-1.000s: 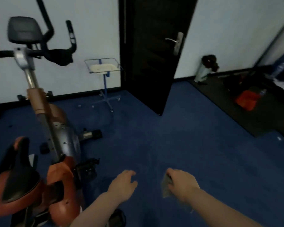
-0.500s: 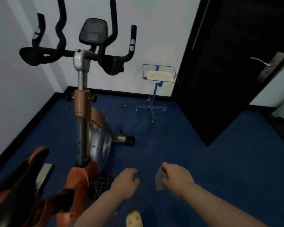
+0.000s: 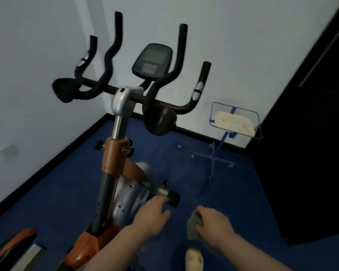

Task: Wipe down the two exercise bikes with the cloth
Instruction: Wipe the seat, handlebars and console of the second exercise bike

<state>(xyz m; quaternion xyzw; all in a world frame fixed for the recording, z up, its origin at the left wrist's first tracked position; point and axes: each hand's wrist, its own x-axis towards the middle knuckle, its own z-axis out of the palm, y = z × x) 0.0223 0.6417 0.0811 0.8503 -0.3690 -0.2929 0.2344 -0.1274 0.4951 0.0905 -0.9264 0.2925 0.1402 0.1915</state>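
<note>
An orange-and-silver exercise bike [image 3: 123, 173] with black curved handlebars [image 3: 114, 55] and a dark grey console [image 3: 152, 60] stands on the blue carpet floor [image 3: 213, 192], filling the left and centre of the view near the white wall corner. A black door [image 3: 311, 133] stands at right, a blue wire stand [image 3: 233, 126] beside it. The left hand [image 3: 150, 218] hangs loosely open and empty, just in front of the bike's silver body. The right hand [image 3: 213, 223] is closed around a small, crumpled grey cloth [image 3: 193, 225], apart from the bike.
</note>
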